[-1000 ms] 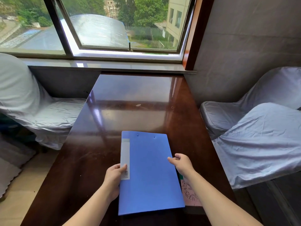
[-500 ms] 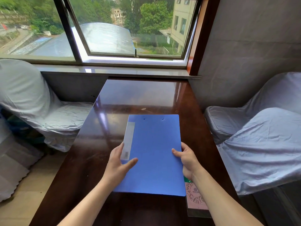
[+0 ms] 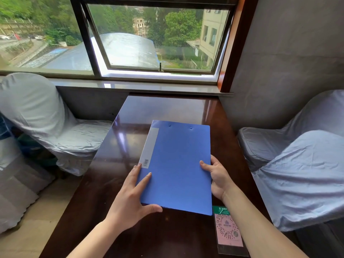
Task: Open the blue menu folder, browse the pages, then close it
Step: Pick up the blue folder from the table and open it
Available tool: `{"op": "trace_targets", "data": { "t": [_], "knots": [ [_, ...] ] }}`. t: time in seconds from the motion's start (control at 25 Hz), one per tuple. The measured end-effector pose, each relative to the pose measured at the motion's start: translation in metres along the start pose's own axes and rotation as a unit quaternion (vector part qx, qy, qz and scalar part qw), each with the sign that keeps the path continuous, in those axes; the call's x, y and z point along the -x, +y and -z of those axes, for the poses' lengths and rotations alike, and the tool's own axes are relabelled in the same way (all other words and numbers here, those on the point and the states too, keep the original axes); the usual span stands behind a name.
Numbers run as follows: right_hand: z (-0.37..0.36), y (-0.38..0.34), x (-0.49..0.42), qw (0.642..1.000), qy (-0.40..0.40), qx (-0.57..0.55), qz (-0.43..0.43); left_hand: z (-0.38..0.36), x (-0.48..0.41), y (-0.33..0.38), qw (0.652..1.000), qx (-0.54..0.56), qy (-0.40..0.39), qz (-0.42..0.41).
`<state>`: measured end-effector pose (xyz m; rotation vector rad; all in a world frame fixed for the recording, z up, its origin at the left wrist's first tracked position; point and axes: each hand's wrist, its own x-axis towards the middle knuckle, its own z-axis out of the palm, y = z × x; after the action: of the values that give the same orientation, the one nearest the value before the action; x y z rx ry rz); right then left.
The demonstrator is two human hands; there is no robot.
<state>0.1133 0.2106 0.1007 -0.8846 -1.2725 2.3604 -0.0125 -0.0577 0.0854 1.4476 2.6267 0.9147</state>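
Note:
The blue menu folder [image 3: 178, 164] is closed, with a grey label strip along its left spine. It is held over the dark glossy wooden table [image 3: 167, 108], its near end raised. My left hand [image 3: 130, 200] grips the folder's lower left corner, thumb under the near edge and fingers on the cover. My right hand [image 3: 217, 177] holds the right edge, thumb on top of the cover and fingers underneath.
A pink QR-code card in a clear stand [image 3: 228, 229] lies on the table by my right forearm. Chairs in pale covers stand at the left [image 3: 37, 116] and right [image 3: 301, 164]. A window sill [image 3: 149, 86] and grey wall close off the table's far end.
Both hands took hold of the folder and lifted it off the table, moving it away from me. The camera tilted, and the QR card came into full view.

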Motion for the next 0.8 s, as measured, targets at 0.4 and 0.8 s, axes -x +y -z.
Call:
{"op": "trace_targets", "data": {
  "t": [0.4,0.8],
  "knots": [
    [-0.013,-0.009,0.008,0.989,-0.122,-0.080,-0.012,0.007,0.003,0.003,0.998,0.020,0.052,-0.021],
    [-0.049,-0.029,0.023,0.923,-0.319,-0.202,-0.075,0.007,0.004,-0.003,0.991,0.081,0.103,-0.013]
  ]
}}
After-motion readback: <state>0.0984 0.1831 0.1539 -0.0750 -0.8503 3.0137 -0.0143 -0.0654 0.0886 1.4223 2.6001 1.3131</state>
